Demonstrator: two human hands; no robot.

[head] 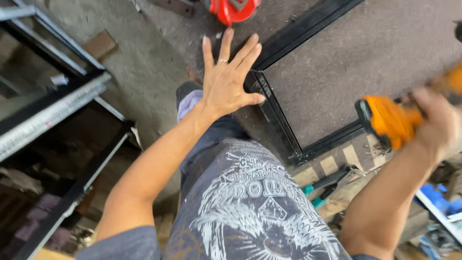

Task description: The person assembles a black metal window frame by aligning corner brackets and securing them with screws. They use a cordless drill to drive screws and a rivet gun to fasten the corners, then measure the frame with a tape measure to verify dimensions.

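Right hand grip: the right hand [435, 120] is wrapped around an orange power tool [392, 120], fingers closed on its body; the picture is blurred there, so I cannot make out what kind of tool it is beyond its orange casing and black end.
Where the tool is: held up in the air at the right side, over the near right corner of the black metal frame [284, 125], not touching it as far as I can tell.
Left hand grip: the left hand [228, 79] holds nothing; it is spread wide, palm down, fingers fanned, a ring showing on one finger.
Where the left hand is: over the frame's near left corner, the thumb close to the black bar; whether the palm presses on it I cannot tell.
Frame: a rectangle of black bars lying flat on the grey floor [365, 53], its inside showing bare floor.
Near the frame: a red tool [233, 8] just beyond the fingertips at the top edge; pliers with teal handles [327, 185] lie on scrap wood below the frame's corner.
Person: patterned dark shorts [245, 202] fill the middle, one knee under the left wrist.
Left side: other metal frames [53, 110] leaning or stacked.
Far right: blue plastic items [440, 200].
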